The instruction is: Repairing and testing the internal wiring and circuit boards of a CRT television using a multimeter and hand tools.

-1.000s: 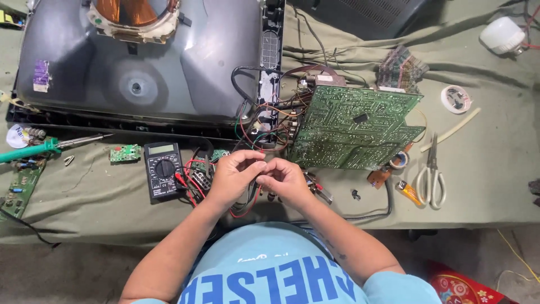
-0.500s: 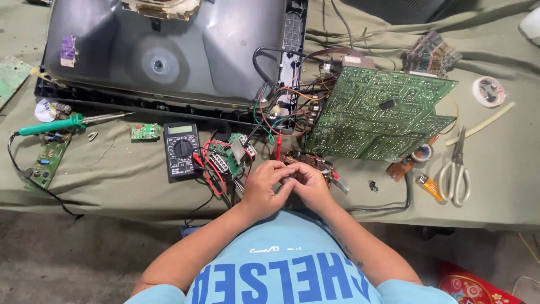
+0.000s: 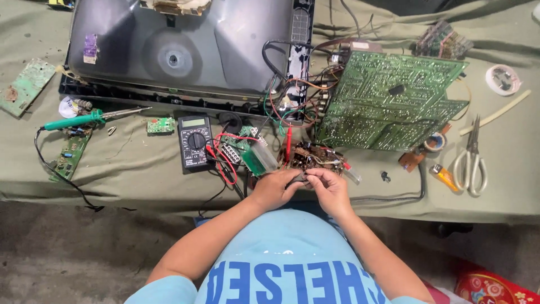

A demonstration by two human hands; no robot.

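Observation:
My left hand [image 3: 274, 188] and my right hand [image 3: 331, 188] meet at the table's front edge, fingers pinched together on a small dark part [image 3: 298, 178] between them. Just beyond the fingertips lies a small brown circuit board [image 3: 315, 157] with wires, and a red test probe [image 3: 288, 145] stands beside it. A black multimeter [image 3: 194, 141] with red and black leads rests to the left of my hands. What the small part is, I cannot tell.
A large green circuit board [image 3: 388, 101] leans at right of an opened television tube [image 3: 174, 50]. A green-handled soldering iron [image 3: 84, 119] and small green boards [image 3: 68, 155] lie at left. Scissors [image 3: 471, 160], tape roll [image 3: 435, 142] and a lighter [image 3: 444, 177] lie at right.
The view has shifted, so the table's things sit higher and further right in the picture. My hands stay together near the front edge, still working the small part.

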